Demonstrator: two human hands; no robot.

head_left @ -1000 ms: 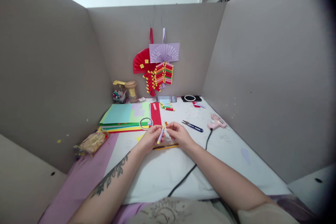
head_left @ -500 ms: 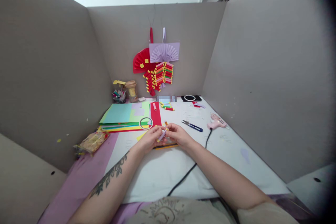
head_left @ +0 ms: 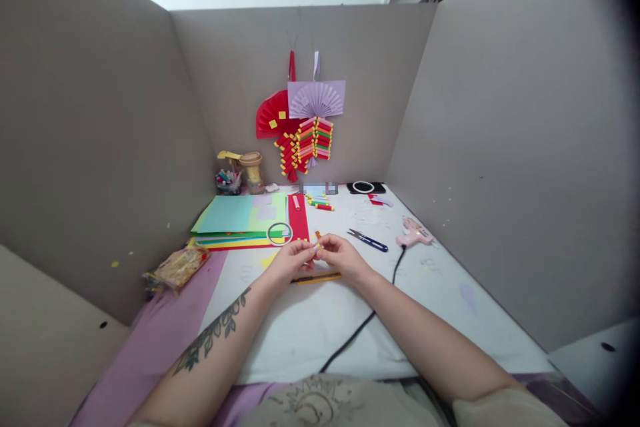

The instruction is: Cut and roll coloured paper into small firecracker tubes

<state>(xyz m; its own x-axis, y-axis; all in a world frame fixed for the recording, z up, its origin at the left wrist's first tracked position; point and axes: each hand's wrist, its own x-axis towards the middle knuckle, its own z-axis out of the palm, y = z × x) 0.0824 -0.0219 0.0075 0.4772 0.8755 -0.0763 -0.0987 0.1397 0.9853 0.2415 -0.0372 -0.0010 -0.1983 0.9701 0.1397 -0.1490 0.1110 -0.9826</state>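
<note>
My left hand [head_left: 291,263] and my right hand [head_left: 341,257] meet over the middle of the table. Between their closed fingertips is a small lilac paper roll [head_left: 317,247] with a yellow band showing; the fingers cover most of it. Just below the hands lies a thin orange and black stick [head_left: 320,278]. Beyond them several finished paper rolls with yellow ends [head_left: 323,204] lie in a group. On the back wall hang a red paper fan [head_left: 270,117] and a lilac paper fan [head_left: 317,99], each with strings of such rolls.
Coloured paper sheets [head_left: 230,215] are stacked at left, with a roll of tape [head_left: 279,233] on them. Blue thread snips [head_left: 369,240] and a pink glue gun [head_left: 415,233] lie at right, its black cord [head_left: 350,339] running towards me. A plastic packet [head_left: 179,267] sits at the left edge.
The lilac roll has turned between my fingers, and less of it shows now. Both hands have drawn closer around it. The view has shifted slightly.
</note>
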